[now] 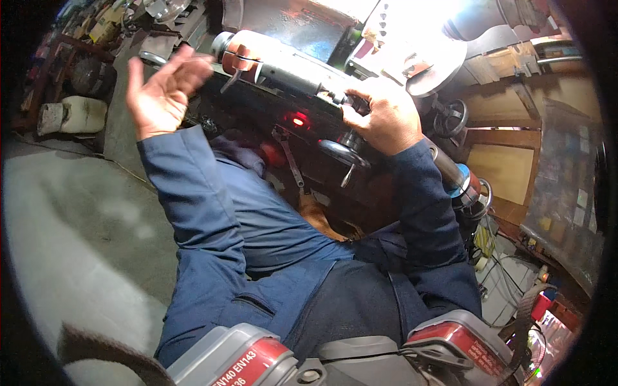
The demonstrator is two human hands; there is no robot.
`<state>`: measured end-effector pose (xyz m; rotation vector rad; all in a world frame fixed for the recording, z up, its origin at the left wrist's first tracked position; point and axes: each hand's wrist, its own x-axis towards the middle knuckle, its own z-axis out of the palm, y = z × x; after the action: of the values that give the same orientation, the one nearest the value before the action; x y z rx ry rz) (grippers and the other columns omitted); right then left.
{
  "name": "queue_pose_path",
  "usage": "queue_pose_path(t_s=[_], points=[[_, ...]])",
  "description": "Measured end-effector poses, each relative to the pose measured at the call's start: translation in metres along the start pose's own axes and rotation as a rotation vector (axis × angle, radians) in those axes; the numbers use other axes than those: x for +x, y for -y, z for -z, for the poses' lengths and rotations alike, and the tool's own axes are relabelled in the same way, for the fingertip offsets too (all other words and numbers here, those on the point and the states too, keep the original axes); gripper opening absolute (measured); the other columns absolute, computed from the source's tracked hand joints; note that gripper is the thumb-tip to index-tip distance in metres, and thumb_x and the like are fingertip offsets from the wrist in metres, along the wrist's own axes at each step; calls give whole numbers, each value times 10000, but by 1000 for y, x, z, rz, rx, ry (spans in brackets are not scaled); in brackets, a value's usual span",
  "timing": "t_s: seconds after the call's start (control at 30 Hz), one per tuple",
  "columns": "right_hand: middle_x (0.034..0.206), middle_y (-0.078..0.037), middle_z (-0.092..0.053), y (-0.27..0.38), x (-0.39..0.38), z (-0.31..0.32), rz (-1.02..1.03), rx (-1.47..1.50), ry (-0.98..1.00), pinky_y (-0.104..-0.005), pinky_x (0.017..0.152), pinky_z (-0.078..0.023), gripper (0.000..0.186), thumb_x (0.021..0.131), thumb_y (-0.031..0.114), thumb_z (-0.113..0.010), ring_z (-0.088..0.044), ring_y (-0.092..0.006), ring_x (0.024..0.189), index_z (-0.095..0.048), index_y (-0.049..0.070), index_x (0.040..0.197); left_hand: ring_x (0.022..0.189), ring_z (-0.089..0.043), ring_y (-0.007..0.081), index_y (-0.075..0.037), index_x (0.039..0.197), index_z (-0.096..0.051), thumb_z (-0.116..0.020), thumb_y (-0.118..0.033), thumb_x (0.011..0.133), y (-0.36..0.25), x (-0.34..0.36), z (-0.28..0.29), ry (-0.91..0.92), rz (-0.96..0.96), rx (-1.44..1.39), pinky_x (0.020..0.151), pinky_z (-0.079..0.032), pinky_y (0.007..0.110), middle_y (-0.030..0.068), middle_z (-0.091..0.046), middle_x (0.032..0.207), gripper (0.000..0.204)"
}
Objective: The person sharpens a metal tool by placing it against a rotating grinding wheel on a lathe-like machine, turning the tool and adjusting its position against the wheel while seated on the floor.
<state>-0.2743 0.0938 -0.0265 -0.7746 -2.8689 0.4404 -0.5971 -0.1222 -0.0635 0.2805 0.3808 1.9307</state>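
A horizontal metal cylinder [290,78] with a collar and small lever [241,64] at its left part spans the top of a machine. My left hand [166,90] is raised beside its left end, palm showing, fingers apart and slightly blurred, holding nothing; a small handwheel [152,59] is partly behind it. My right hand [384,116] is closed round a dark fitting [353,100] at the cylinder's right end. Below that hand is a larger handwheel [344,154] with a handle hanging down. A red light [298,121] glows under the cylinder.
A wrench [293,164] lies below the red light. Right are another handwheel [450,119], wooden panels [499,174], a clear sheet [560,193] and cables [502,270]. A white container [72,117] is at upper left, a bright round disc [431,67] at top right, grey floor [71,225] at left.
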Motion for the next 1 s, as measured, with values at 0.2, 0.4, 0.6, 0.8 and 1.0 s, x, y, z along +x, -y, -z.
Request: queue_pose_path(t_s=[0.2,0.4,0.6,0.8,1.0], points=[[921,-126,-699,-5,-1,-5,31,-11,-57,-396,835,-525,330,803,328,-703,-655,-288,919,-748,92,1029,910,-693,346,53,1190,-551,-299,-564,1016,31,90,62,-461,-356,263,878,-560,481,249,-647,1083,689],[938,-121,-706,-6,-1,-5,12,18,-29,-380,841,-524,315,787,257,-724,-660,-282,907,-742,58,1030,1135,-614,410,138,1414,-374,-248,-715,969,47,53,-2,-280,102,396,921,-539,527,312,-538,1342,970],[915,-71,-707,-1,-2,-6,-17,95,-81,-361,776,-543,440,793,274,-724,-665,-244,839,-678,113,1199,808,-686,254,90,998,-623,-356,-598,994,-19,25,72,292,-348,-359,873,-561,393,150,-715,858,739],[1138,-194,-689,-8,-45,20,120,217,-493,-382,923,-530,700,720,156,-798,-689,-283,1028,-540,-18,1347,1502,-168,408,-7,1575,-117,-478,-650,931,73,94,35,127,-131,305,1198,-228,521,226,-145,1636,979],[1334,-239,-548,-87,-205,61,-459,92,-956,-435,1020,-460,643,909,219,-680,-602,-320,1145,-384,-13,1430,1242,-471,236,-32,1460,-406,-638,-202,880,55,102,77,94,-256,188,1028,-420,441,90,-538,1286,648]])
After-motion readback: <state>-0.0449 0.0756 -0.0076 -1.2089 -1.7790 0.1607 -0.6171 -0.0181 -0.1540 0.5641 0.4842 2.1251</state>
